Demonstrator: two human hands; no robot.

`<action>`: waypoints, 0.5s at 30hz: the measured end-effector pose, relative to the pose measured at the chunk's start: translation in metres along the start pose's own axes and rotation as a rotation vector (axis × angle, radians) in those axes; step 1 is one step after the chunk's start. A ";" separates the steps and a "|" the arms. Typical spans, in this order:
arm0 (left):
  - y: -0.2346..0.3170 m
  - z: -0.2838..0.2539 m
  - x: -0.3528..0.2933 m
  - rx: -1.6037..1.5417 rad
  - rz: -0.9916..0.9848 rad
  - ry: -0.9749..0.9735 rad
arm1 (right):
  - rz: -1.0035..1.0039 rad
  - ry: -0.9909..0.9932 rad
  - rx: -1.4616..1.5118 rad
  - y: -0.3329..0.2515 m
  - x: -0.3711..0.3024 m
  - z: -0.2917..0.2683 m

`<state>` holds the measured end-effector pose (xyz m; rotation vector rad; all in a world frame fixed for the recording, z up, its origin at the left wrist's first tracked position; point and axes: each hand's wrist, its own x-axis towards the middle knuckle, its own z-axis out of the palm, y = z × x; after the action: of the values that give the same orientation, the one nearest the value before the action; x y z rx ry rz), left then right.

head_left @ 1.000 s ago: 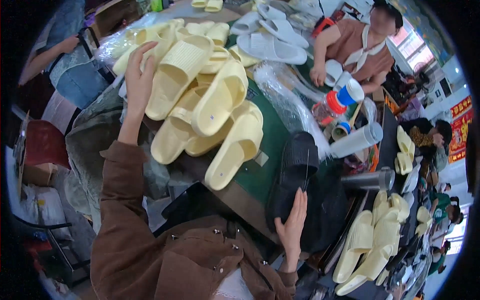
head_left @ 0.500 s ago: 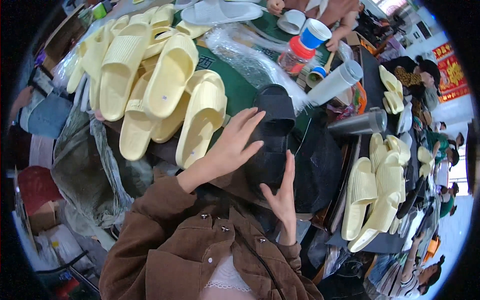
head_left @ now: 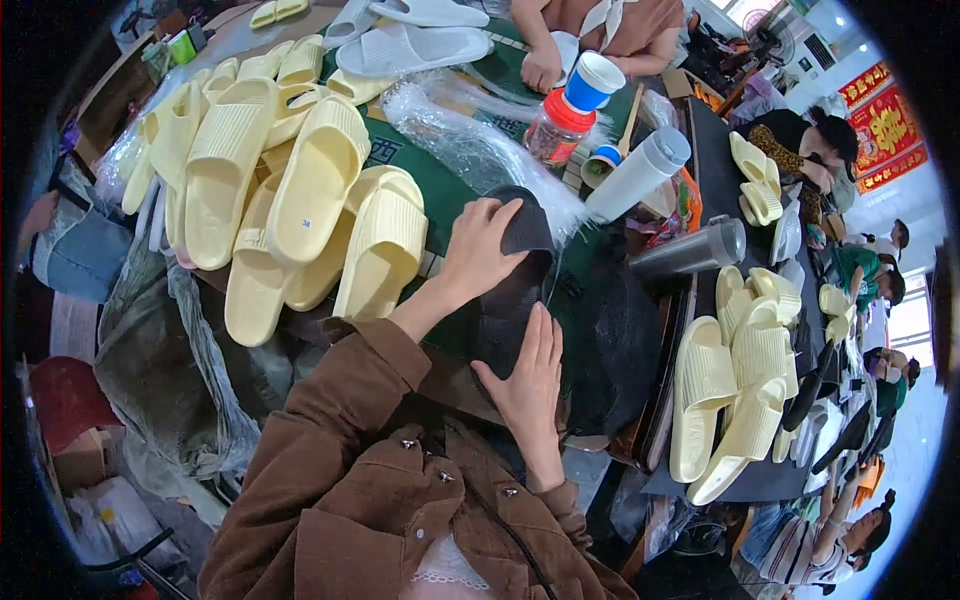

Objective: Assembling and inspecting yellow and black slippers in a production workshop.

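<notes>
A black slide slipper lies in front of me with its toe pointing away. My left hand is closed over the left side of its strap, thumb across the top. Beside the heel end, my right hand is stretched out, its fingers straight along the slipper's right edge and its thumb apart. Part of the sole is hidden by my hands. Just left of them a pale yellow slipper leans at the edge of a pile of several others.
White slippers lie at the back beside clear plastic wrap. A red-lidded jar, a white tumbler and a steel cup stand to the right. More yellow slippers sit on a dark side table. Another person's hand rests opposite.
My left hand has gone from hovering with spread fingers to gripping the slipper's strap. My right hand stays by the heel end, its fingers closer together. The whole view has shifted slightly.
</notes>
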<state>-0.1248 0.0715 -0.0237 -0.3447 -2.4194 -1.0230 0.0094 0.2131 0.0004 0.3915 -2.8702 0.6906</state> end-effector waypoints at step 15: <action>-0.012 -0.065 0.047 -0.047 0.140 0.211 | -0.156 -0.161 0.131 0.012 -0.038 -0.021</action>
<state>-0.1482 0.0181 0.0324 -0.3953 -2.1552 -1.0024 0.0439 0.2413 0.0055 0.7117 -2.9093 0.8571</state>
